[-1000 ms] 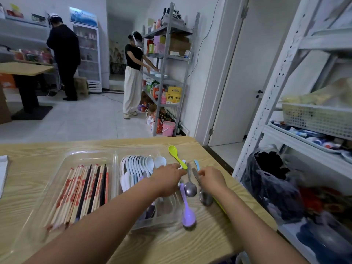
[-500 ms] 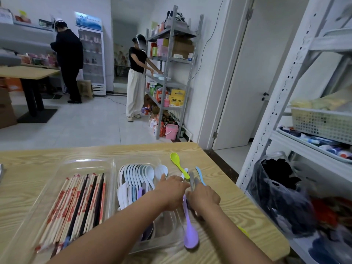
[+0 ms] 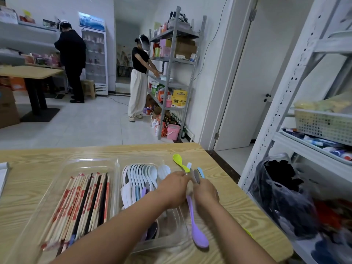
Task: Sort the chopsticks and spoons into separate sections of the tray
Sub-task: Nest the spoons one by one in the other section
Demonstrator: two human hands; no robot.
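Observation:
A clear plastic tray [image 3: 116, 164] lies on the wooden table. Its left section holds several chopsticks [image 3: 83, 202], red-patterned and black. Its right section holds a row of white spoons [image 3: 142, 174]. My left hand [image 3: 174, 188] and my right hand [image 3: 206, 191] meet at the tray's right edge, fingers closed around a bundle of spoon handles [image 3: 196, 176], grey, white and blue. A purple spoon [image 3: 197, 231] hangs down between my hands, bowl toward me. A lime green spoon [image 3: 180, 161] lies just beyond them on the table.
A white metal shelf rack [image 3: 285, 103] with a basket and a dark bag [image 3: 285, 193] stands close on the right. Two people work at shelves across the room. Paper [image 3: 2, 175] lies at the table's left edge.
My hands have come together over the loose spoons and gathered them into one bundle. The two metal spoons that lay on the table are now hidden in my grip.

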